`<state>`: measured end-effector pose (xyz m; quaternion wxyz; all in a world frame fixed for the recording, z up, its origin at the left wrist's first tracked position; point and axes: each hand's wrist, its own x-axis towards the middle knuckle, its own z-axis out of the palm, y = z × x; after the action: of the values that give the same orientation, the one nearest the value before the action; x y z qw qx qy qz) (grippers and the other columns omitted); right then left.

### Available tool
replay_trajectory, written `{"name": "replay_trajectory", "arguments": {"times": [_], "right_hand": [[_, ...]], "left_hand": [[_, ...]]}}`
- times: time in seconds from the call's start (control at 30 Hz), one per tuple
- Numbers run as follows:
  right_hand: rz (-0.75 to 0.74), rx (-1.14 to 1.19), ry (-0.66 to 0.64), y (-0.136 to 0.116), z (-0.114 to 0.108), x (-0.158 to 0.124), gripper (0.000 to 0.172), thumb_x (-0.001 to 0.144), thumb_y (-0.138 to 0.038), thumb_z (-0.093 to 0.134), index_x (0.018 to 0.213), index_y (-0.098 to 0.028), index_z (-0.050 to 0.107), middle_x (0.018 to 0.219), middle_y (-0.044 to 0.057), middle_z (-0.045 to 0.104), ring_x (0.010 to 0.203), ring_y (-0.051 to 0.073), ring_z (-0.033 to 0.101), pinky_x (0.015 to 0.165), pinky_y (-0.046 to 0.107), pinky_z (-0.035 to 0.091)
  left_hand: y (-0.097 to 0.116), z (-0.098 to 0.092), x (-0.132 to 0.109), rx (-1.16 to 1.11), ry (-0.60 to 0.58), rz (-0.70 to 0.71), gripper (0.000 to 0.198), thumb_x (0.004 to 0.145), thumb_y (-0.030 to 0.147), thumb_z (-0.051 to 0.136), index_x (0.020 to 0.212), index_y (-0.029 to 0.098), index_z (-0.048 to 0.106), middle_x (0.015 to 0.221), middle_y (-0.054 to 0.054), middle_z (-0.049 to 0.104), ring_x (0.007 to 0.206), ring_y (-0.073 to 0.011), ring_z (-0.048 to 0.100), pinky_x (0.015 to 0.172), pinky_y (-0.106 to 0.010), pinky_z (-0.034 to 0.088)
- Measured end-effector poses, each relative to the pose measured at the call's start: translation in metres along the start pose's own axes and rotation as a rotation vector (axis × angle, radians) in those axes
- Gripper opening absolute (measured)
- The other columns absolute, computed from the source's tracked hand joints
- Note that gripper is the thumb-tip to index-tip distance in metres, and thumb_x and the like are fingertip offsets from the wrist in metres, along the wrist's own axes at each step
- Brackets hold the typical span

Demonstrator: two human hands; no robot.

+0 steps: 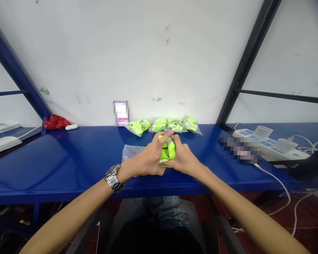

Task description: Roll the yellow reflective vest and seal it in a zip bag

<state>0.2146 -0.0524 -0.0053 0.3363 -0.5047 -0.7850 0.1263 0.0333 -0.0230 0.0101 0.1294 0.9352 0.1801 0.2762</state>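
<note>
One left hand [151, 155], one right hand [184, 158], one unbagged yellow bundle [171, 151] between them, four bagged yellow bundles [159, 124] beyond them, one clear bag [129, 152] by the left hand, probably two blurred phones [121, 113], one to each side.

A blue table [69, 162] bears 4 bagged yellow-green bundles [159, 124]; also 1 plastic bag [130, 152].

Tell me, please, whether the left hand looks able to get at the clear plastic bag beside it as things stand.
Probably yes: the clear plastic bag lies close by the left hand with no object seen between, though that hand is gripping the yellow-green bundle.
</note>
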Motion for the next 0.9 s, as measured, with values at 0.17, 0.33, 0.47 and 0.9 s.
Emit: {"name": "replay_trajectory", "arguments": {"times": [0.17, 0.33, 0.47, 0.9], "right_hand": [[0.117, -0.099, 0.061, -0.014, 0.022, 0.009, 0.079, 0.072, -0.025, 0.059, 0.141, -0.014, 0.022, 0.082, 0.008, 0.068, 0.06, 0.024, 0.062, 0.052, 0.028, 0.033], [0.112, 0.081, -0.03, -0.008, 0.019, 0.013, 0.085, 0.076, -0.024, 0.059, 0.146, -0.016, 0.011, 0.078, 0.004, 0.066, 0.061, 0.022, 0.062, 0.053, 0.028, 0.039], [-0.069, 0.426, -0.299, 0.006, -0.008, 0.011, 0.095, 0.078, -0.03, 0.066, 0.149, -0.018, 0.004, 0.101, 0.007, 0.064, 0.081, 0.021, 0.064, 0.065, 0.031, 0.052], [-0.059, 0.158, -0.2, 0.002, -0.012, 0.011, 0.049, 0.073, -0.015, 0.055, 0.119, -0.02, 0.039, 0.059, -0.003, 0.061, 0.049, 0.019, 0.061, 0.045, 0.022, 0.034]], "left_hand": [[-0.002, 0.005, 0.002, 0.05, 0.024, -0.031, 0.126, 0.055, 0.007, 0.07, 0.152, 0.033, -0.005, 0.148, -0.018, 0.015, 0.126, -0.0413, 0.04, 0.093, -0.059, 0.048], [-0.008, 0.004, 0.004, 0.084, 0.037, -0.045, 0.127, 0.053, 0.007, 0.072, 0.152, 0.033, -0.004, 0.149, -0.019, 0.015, 0.12, -0.039, 0.047, 0.089, -0.057, 0.051], [-0.015, -0.001, 0.003, 0.006, 0.043, -0.024, 0.13, 0.056, 0.017, 0.078, 0.151, 0.034, -0.009, 0.151, -0.02, 0.012, 0.111, -0.036, 0.053, 0.082, -0.054, 0.054], [0.001, -0.006, 0.004, -0.152, 0.09, -0.022, 0.131, 0.057, 0.024, 0.08, 0.151, 0.032, -0.011, 0.156, -0.016, 0.011, 0.143, -0.0402, 0.022, 0.11, -0.062, 0.035]]}}
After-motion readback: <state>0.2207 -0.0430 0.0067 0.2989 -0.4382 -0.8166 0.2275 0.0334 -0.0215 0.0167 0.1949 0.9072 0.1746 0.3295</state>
